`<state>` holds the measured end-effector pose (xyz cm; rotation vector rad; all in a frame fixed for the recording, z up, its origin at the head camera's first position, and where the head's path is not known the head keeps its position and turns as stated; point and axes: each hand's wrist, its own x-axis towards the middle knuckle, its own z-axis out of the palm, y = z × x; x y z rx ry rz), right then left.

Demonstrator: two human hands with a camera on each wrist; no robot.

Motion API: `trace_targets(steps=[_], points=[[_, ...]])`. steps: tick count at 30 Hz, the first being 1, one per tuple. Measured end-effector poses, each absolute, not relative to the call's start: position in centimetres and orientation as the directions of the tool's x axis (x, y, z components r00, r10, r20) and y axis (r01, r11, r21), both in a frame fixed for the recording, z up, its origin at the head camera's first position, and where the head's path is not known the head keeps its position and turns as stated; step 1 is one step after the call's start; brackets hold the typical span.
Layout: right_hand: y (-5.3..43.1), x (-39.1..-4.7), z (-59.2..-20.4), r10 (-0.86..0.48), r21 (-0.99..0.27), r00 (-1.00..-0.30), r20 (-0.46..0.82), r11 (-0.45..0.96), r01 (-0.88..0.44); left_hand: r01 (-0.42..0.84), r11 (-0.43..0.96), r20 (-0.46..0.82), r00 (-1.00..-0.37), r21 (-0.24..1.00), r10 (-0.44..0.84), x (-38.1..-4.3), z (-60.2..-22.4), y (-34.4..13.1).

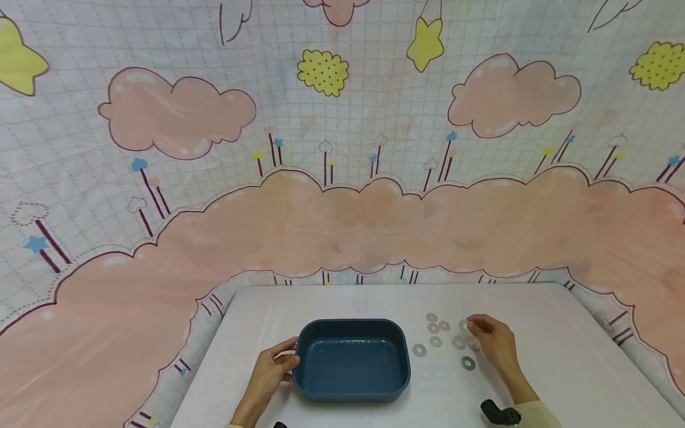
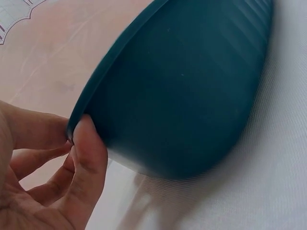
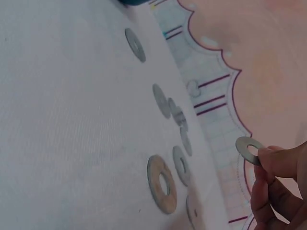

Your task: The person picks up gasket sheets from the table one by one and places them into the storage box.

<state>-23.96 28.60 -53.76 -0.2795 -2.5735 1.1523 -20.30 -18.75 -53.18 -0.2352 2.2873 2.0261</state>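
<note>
Worktop (image 1: 257, 309), one: white, with a fine woven texture. Directly on it:

- Bin (image 1: 353, 397), one: dark blue-green, rectangular, rounded corners, upright, open-topped.
- Washers (image 1: 436, 346), eight visible: grey, flat, loose to the bin's right. Three grouped close together at the back; one nearest the bin; one, darker in the head view, lying foremost.

A bin (image 1: 350, 396) is sitting on the surface (image 1: 567, 356), and the fingers of the left hand (image 1: 267, 373) are gripping its left rim. To its right, loose washers (image 1: 431, 343) are lying scattered, with a front washer (image 1: 463, 365) resting nearest the person. Over the scatter's right side, the right hand (image 1: 492, 342) is holding another washer (image 3: 242, 147), probably partly hiding one below. Behind the surface, a cloth (image 1: 374, 229) is hanging.
</note>
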Motion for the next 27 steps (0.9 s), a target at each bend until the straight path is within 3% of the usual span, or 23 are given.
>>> trace_targets(steps=[6,27], points=[[26.9,-23.9,-52.1,0.246,-0.736,-0.935,0.257,0.676,-0.025,-0.167,0.127,-0.160,-0.985,0.978,-0.063,-20.6,-52.9,-18.7],[21.2,-23.7,-48.5,0.154,-0.893,-0.970,0.187,0.439,-0.102,-0.184,0.119,-0.175,-0.981,0.976,-0.083,-20.9,-53.0,-18.4]])
